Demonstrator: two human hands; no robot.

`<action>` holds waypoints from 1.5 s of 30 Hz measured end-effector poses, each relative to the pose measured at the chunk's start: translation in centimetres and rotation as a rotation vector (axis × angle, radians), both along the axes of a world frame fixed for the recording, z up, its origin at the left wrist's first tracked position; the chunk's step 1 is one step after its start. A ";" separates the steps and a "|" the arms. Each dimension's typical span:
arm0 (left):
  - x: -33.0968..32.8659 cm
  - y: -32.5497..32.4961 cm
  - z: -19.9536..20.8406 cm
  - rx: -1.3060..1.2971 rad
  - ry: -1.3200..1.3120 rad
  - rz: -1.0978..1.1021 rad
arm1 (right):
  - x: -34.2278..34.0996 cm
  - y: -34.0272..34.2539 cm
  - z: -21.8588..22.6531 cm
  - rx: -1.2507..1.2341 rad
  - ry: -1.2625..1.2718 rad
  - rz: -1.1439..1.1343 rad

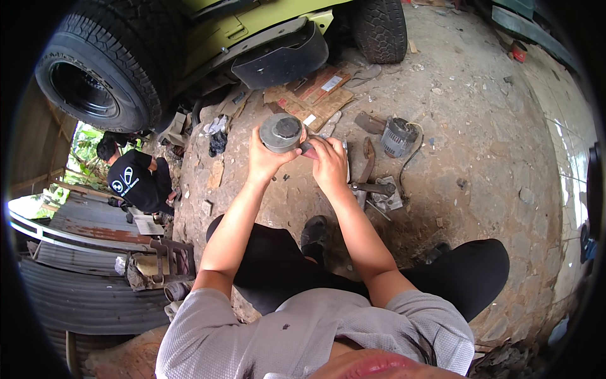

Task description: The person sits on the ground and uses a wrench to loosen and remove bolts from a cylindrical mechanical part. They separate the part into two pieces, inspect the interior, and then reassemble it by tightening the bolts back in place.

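Note:
In front of me my left hand [266, 156] is wrapped round the side of a grey, round metal part [273, 140]. The part looks like a motor housing, with a darker raised disc in the middle of its top. My right hand [329, 162] is closed just to the right of it, fingers bent over a small reddish-brown piece [310, 153] against the housing's side. What that piece is, I cannot make out. On the ground beyond my right hand stands a finned grey motor body [399, 138] with a cable. A hammer [374, 188] lies nearer, beside a curved rusty metal piece [367, 163].
Flattened cardboard [319, 98] lies under a yellow-green vehicle [252, 28] with big tyres [95, 76]. To the left a person in black [140, 180] crouches near corrugated sheets [95, 278]. A red can [518, 52] stands at the far right.

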State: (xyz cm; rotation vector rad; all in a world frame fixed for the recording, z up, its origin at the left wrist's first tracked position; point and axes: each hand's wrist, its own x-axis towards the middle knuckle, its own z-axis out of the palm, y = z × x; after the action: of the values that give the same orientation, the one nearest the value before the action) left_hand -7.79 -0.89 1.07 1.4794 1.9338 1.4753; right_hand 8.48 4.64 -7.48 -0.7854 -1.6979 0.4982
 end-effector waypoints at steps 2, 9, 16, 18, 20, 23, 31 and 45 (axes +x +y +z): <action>1.3 -0.1 0.8 -0.017 -0.201 -0.057 | 0.2 0.0 -0.2 0.021 -0.030 -0.026; 1.5 -0.5 0.9 -0.045 -0.090 -0.154 | -0.4 0.3 -1.5 0.034 -0.114 0.104; 2.1 -0.2 1.3 -0.048 -0.309 -0.131 | -0.8 0.0 -1.2 0.025 -0.137 0.130; 1.2 -0.2 0.9 -0.034 -0.273 -0.077 | -0.6 -0.2 0.0 0.039 -0.065 0.158; 0.8 0.5 0.8 0.007 -0.277 -0.015 | -0.7 -0.2 0.3 0.065 -0.049 0.149; 1.9 0.6 1.2 0.032 -0.284 -0.043 | -0.9 -0.3 0.4 0.062 -0.030 0.078; -0.1 0.8 0.0 -0.002 -0.385 -0.043 | -1.2 0.3 -0.8 0.092 -0.102 0.101; 1.5 0.6 0.7 0.038 -0.243 -0.122 | -0.4 -0.1 -0.3 0.056 -0.161 0.090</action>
State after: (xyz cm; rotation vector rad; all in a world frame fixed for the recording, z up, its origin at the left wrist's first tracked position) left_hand -6.30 -0.29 1.73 1.3369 1.6540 1.5642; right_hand 8.04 4.58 -7.74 -0.7270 -1.8949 0.4566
